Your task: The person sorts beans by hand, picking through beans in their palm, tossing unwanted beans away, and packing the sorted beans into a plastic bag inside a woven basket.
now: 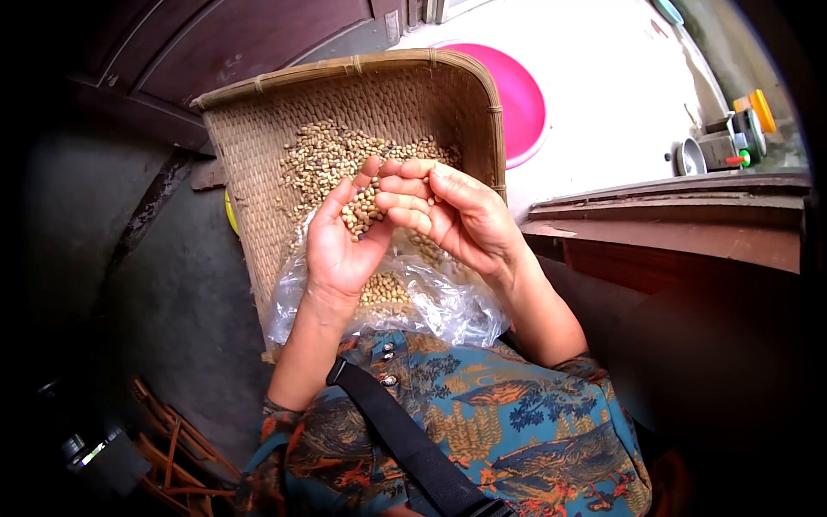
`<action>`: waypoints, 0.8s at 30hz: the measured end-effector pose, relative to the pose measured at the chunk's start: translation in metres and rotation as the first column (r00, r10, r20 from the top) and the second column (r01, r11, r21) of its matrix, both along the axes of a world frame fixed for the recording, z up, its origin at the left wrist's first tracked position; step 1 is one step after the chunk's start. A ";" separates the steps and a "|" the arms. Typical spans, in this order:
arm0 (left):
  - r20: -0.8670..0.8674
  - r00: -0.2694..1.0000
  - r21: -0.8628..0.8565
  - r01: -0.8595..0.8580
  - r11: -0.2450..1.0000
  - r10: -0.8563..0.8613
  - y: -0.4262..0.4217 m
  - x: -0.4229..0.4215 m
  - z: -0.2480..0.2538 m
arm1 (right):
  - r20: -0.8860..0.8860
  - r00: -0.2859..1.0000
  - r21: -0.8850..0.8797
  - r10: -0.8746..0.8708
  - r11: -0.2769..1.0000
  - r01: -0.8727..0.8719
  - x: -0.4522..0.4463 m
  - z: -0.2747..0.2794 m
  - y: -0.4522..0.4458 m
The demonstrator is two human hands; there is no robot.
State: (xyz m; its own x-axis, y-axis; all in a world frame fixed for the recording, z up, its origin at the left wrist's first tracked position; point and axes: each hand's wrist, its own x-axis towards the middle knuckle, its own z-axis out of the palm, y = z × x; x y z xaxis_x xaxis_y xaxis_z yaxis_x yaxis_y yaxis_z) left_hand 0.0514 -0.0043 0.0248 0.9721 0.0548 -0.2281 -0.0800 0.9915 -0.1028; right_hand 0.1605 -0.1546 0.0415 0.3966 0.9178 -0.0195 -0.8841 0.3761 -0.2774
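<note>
Both hands meet above a woven bamboo basket [245,146], palms turned upward. My left hand [340,250] is cupped around a small heap of pale, soybean-like beans [363,213]. Touching it at the fingertips, my right hand [469,215] has its fingers curled, with a few beans [432,196] against them. Under the hands, a loose pile of beans [323,159], some dark, spreads over the basket floor. A clear plastic bag [444,297] lies at the basket's near side, with more beans [384,289] in or under it.
A pink basin [517,103] stands behind the basket's far right corner. At right runs a wooden ledge [672,237], with a metal bowl [690,158] beyond it. A dark wooden door [233,56] is at the upper left, and wooden slats [177,448] lie at lower left.
</note>
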 end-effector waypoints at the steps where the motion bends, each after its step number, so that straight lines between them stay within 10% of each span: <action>1: 0.013 1.000 -0.013 -0.001 1.000 0.001 0.001 -0.001 -0.001 | -0.014 1.000 -0.014 0.006 1.000 -0.006 0.000 0.005 -0.001; 11: 0.076 0.997 0.051 -0.016 0.999 0.012 0.005 -0.005 -0.007 | -0.056 0.998 -0.065 -0.018 0.998 0.015 0.010 0.002 -0.006; 18: -0.297 0.940 0.080 -0.149 0.986 0.167 0.004 -0.007 0.006 | 0.386 0.917 -0.308 0.097 0.951 0.029 0.050 0.041 0.054; 20: -0.032 0.991 0.023 -0.128 0.992 0.128 0.007 -0.010 -0.004 | 0.424 0.905 -0.207 -0.050 0.967 0.150 0.068 0.045 0.034; 22: -0.027 0.991 0.006 -0.130 0.992 0.130 0.008 -0.008 0.001 | 0.653 0.692 -0.109 -0.308 0.866 0.487 0.092 0.036 0.009; 24: -0.024 0.992 0.004 -0.127 0.992 0.127 0.005 -0.004 0.007 | 0.994 0.066 -0.012 -0.087 0.512 0.859 0.125 0.024 -0.020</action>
